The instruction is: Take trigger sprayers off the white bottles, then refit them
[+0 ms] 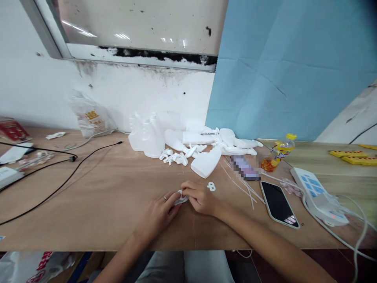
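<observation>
Low over the brown tabletop, my left hand and my right hand meet with their fingers closed on a small white piece. Fingers cover most of it, so its exact kind cannot be made out. A flat white cutout with two holes lies just right of my right hand. Farther back are several white spray trigger heads in a loose pile. Behind them, white plastic bottles stand upright, and more white bottles lie on their sides.
To the right are a phone, a second, blurred-out phone, thin white strips, a drink bottle and a power strip with cords. A black cable crosses the left side; a plastic bag stands against the wall.
</observation>
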{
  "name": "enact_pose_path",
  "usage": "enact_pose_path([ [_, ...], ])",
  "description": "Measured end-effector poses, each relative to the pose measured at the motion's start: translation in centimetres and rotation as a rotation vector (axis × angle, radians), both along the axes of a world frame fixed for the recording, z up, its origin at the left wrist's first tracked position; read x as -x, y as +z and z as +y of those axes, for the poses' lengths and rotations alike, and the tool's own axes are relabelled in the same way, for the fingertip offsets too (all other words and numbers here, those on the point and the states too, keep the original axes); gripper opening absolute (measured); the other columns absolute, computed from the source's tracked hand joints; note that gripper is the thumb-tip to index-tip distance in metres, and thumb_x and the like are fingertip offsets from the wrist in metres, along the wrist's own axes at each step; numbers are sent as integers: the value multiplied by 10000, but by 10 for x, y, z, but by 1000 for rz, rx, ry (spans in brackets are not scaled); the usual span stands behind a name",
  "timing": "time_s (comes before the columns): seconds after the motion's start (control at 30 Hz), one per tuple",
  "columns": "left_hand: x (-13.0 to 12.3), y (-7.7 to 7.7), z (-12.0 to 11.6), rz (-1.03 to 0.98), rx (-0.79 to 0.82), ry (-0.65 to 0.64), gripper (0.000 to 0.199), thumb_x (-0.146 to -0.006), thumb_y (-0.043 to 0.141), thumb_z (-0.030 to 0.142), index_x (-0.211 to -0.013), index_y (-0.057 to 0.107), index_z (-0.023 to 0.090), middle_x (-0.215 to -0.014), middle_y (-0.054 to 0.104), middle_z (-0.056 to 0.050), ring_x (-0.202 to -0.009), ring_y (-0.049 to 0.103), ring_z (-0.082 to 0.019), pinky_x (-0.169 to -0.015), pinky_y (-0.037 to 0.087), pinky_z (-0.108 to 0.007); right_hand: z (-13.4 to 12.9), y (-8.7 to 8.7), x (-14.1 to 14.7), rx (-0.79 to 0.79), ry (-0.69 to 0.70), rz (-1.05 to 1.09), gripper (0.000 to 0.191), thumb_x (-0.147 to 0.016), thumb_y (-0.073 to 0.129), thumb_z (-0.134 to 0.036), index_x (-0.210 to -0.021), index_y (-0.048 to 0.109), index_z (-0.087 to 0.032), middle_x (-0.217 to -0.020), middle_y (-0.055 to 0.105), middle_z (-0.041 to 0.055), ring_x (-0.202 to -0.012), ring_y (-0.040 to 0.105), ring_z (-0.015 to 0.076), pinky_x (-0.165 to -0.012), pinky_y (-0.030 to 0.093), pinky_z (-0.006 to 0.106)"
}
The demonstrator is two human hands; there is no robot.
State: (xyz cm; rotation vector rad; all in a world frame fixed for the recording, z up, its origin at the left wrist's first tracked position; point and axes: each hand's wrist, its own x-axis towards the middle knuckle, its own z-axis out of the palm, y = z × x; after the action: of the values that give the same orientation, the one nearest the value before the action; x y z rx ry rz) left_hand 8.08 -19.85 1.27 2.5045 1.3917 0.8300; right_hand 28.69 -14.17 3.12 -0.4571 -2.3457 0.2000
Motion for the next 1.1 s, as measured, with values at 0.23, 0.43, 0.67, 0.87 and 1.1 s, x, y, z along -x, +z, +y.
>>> enact_pose_path([
  [0.23, 0, 2, 0, -22, 76, 52, 231, -943, 501, 242, -1168, 537, 273, -1131, 683, -33, -965, 683, -209, -768, 518, -292, 14, 13, -17, 250, 57, 187, 392, -854, 380, -25, -1070, 658, -198, -1057, 624, 74, -868, 623, 155, -805, 509, 306],
  [0.43, -1, 5, -1, 25, 60, 54, 205, -952, 492, 279, -1141, 570, 272, -1163, 677, -39, -975, 682, -218, -787, 512, -307, 54, 36, -86, 102, -801, -122, 248, -844, 441, -91, -865, 677, -161, -930, 690, 120, -948, 625, 265, -892, 416, 394],
  [0.67, -2, 2, -1, 28, 108, 87, 267, -946, 494, 304, -1209, 510, 263, -1155, 670, -39, -953, 674, -235, -767, 506, -332, 71, 31, -123, 480, -1199, -650, 190, -838, 521, -164, -902, 693, -113, -1036, 694, 221, -1018, 629, 364, -891, 385, 487],
  [0.87, -5, 10, -2, 13, 121, 19, 312, -923, 473, 221, -1224, 494, 296, -1209, 619, -21, -931, 652, -204, -791, 488, -318, 79, 22, -124, 491, -1245, -591, 221, -804, 522, -146, -925, 698, -90, -990, 694, 238, -937, 657, 353, -786, 426, 403],
  [1.1, -8, 15, -1, 14, 112, -16, 324, -908, 458, 193, -1211, 515, 291, -1150, 610, -27, -869, 645, -185, -757, 479, -293, 76, 45, -140, 452, -763, 236, 253, -827, 551, -245, -1040, 681, -203, -756, 643, 22, -671, 584, 178, -641, 418, 287],
])
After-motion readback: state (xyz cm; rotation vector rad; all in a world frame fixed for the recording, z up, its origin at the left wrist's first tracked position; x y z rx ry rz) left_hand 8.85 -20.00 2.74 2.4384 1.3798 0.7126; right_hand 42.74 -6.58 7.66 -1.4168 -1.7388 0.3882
